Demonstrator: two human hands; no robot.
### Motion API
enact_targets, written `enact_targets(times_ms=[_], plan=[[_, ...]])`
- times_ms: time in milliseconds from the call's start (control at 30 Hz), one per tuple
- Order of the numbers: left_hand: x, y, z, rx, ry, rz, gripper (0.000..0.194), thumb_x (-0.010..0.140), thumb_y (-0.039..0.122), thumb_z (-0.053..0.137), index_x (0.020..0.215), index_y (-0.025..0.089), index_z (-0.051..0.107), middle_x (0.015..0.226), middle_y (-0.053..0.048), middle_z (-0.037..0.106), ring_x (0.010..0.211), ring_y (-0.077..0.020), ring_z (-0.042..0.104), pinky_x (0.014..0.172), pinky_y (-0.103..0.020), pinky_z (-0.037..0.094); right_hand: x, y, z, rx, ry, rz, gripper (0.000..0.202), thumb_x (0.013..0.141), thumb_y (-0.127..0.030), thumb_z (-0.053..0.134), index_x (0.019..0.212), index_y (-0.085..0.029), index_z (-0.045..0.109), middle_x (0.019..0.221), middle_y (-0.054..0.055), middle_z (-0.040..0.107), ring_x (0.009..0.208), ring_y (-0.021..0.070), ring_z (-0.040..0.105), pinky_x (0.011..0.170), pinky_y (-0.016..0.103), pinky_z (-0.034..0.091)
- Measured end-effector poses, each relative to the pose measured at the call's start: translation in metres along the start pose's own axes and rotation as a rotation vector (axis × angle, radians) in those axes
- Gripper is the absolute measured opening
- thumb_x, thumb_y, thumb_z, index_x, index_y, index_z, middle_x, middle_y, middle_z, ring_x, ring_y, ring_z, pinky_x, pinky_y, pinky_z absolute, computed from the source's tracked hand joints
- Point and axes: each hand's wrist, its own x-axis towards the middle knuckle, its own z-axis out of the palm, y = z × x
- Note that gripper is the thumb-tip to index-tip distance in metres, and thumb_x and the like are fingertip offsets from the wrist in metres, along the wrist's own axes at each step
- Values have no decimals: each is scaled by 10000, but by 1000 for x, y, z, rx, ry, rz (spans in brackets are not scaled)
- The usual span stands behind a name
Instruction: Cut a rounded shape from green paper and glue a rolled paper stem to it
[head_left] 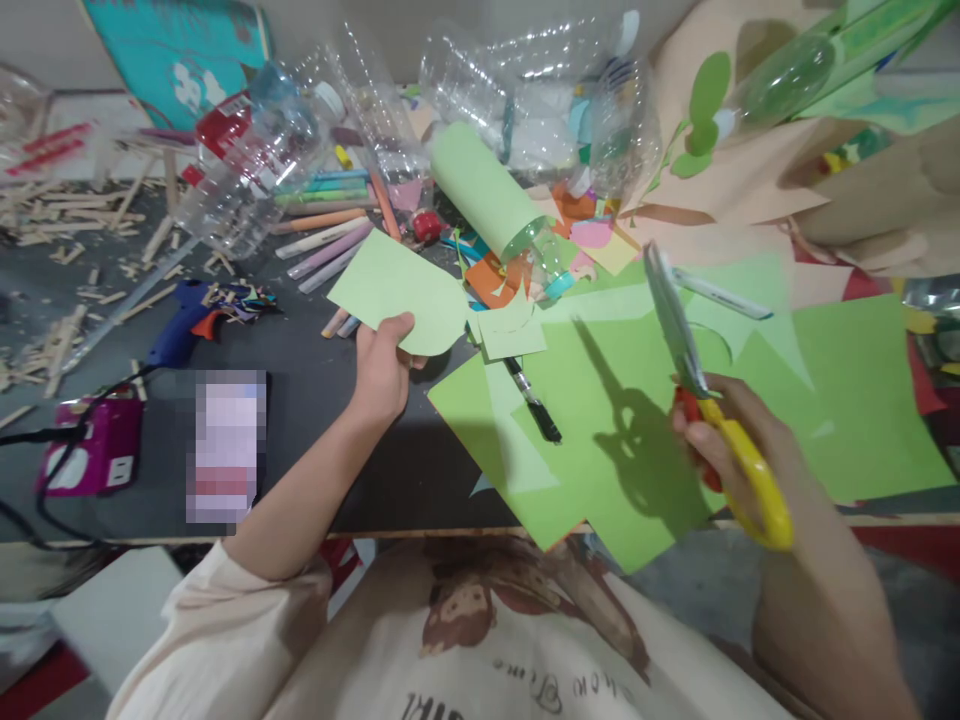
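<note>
On the dark, smooth-topped bench [427, 480] we list: clear, glossy plastic bottles [461, 80] along the back edge; a roll [480, 185] of pale green paper, on its side, sleeved round clear plastic; splintered wood sticks [97, 205] toward the back left corner; a blue glue gun [176, 325] nearer the left edge; flat green sheets [862, 400] overhanging the front edge, bearing a black pen [536, 405]. We enter one card [409, 290]: pale green, matte, square-cornered at one end, rounded at the other, above mid-bench. One pair of scissors [681, 345]: metal blades, yellow and red handles, over the sheets. Left hand [381, 375]: thumb above, fingers beneath, pinching the card's near edge. Right hand [724, 430]: curled round the handles, blades toward the back edge.
</note>
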Motion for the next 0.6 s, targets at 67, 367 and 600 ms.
enact_targets(times_ms=[67, 367, 600], plan=[[3, -5, -3, 44, -24, 28, 230, 598, 323, 666, 750, 199, 547, 619, 14, 547, 467, -92, 495, 326, -207, 320, 9, 6, -12, -340, 160, 25, 602, 593, -731, 712, 980, -279, 622, 717, 19, 618, 564, 190, 562, 550, 340, 440], [9, -16, -7, 178, -158, 59, 274, 627, 325, 681, 845, 188, 585, 723, 12, 632, 496, -83, 527, 357, -178, 351, 55, 20, -26, -730, 248, 36, 547, 645, -543, 610, 1087, -223, 658, 867, 107, 730, 845, 327, 679, 779, 426, 505], [11, -18, -9, 119, -168, 60, 346, 625, 337, 712, 914, 197, 585, 775, 9, 640, 503, -80, 518, 359, -185, 346, 64, 15, -24, -927, 353, -310, 394, 811, -366, 566, 1092, -112, 674, 1039, 242, 694, 956, 361, 651, 854, 488, 508]])
